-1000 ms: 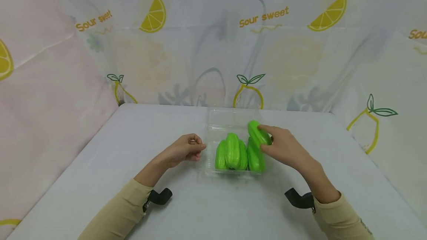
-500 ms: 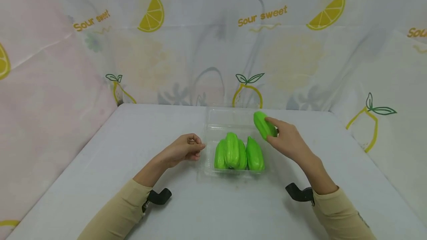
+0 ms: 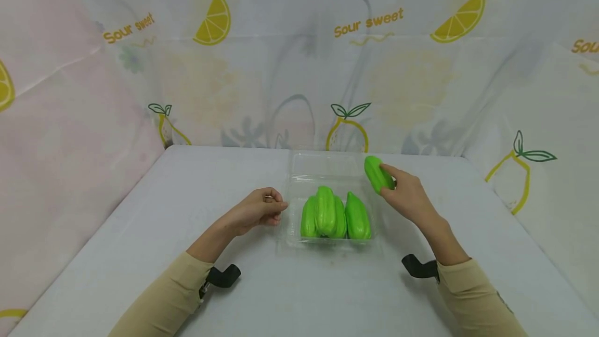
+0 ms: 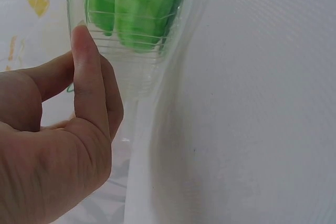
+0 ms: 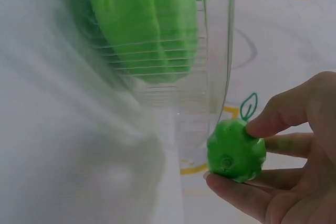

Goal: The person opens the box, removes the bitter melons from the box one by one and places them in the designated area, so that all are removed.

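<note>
A person at a white tabletop (image 3: 323, 295) grips a ribbed green gourd (image 3: 378, 175) in the right hand (image 3: 407, 196), thumb on one side and fingers on the other, just right of the transparent clamshell box (image 3: 292, 218). The pinch runs across the gourd's narrow width, likely because its lengthwise ridges give the fingertips purchase there; the piece tilts with its far end leaning left, and its stem end shows bare in the right wrist view. The left hand (image 3: 257, 211) pinches the box's left edge, thumb tip against the thin rim, apparently to steady a container light enough to slide.

Inside the box, a cluster of three gourds (image 3: 325, 212) packs the left side, the middle one seemingly riding on its neighbors, which would prop it from both flanks. A single gourd (image 3: 357, 217) lies along the right side, its narrow tip pointing far. Any pieces underneath are hidden. The lid (image 3: 327, 164) lies folded back on the far side, leaving the tray accessible from above. Behind stands a lemon-print cloth backdrop (image 3: 299, 66) lettered "Sour sweet."
</note>
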Demonstrator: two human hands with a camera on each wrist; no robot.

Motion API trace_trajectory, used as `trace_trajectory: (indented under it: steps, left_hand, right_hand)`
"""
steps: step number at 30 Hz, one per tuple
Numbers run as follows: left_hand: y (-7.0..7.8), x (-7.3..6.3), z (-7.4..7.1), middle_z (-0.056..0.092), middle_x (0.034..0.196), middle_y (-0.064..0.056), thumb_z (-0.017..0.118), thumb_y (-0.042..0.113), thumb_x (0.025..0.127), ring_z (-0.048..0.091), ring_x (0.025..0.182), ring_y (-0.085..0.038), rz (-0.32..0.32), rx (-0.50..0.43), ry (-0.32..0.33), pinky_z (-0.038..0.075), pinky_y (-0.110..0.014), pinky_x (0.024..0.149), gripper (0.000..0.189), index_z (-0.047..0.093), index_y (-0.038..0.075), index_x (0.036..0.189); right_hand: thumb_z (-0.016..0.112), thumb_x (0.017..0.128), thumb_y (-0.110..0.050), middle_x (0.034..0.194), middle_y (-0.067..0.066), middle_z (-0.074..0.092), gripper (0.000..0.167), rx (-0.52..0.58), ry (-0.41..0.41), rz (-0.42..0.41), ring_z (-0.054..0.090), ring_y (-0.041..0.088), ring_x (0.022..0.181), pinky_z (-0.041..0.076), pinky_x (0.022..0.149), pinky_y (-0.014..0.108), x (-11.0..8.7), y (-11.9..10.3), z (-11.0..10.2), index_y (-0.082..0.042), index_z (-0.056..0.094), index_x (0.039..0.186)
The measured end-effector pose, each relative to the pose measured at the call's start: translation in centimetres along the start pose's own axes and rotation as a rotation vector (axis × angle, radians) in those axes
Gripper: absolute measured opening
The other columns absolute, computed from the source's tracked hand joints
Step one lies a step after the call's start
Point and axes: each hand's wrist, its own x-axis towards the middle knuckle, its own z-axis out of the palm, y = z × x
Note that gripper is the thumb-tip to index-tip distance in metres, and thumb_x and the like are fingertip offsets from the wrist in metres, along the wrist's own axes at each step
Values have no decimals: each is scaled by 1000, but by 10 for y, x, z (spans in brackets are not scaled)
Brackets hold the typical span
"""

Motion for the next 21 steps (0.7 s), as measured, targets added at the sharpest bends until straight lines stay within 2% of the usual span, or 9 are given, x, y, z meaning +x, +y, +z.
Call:
trace_trajectory:
  steps: [6,17,21]
  left_hand:
    - [0,0,0,56,74,-1,63,17,98,58,63,-8,8,-2,-1,56,-17,60,24,46,2,106]
    - [2,-1,0,56,74,-1,63,16,98,58,63,-9,2,2,4,55,-18,59,23,46,2,105]
    - [1,-1,1,56,74,-1,63,16,98,58,63,-9,2,4,6,55,-18,59,23,46,2,106]
  right_hand:
    - [53,89,-12,135,29,56,61,0,8,20,60,33,93,46,63,28,4,9,6,-2,42,148]
    - [56,90,-12,133,32,57,58,-8,30,24,60,31,92,48,65,28,7,19,15,3,45,145]
    - [58,92,-12,133,32,57,56,-14,23,23,62,33,97,52,70,33,8,22,19,4,46,144]
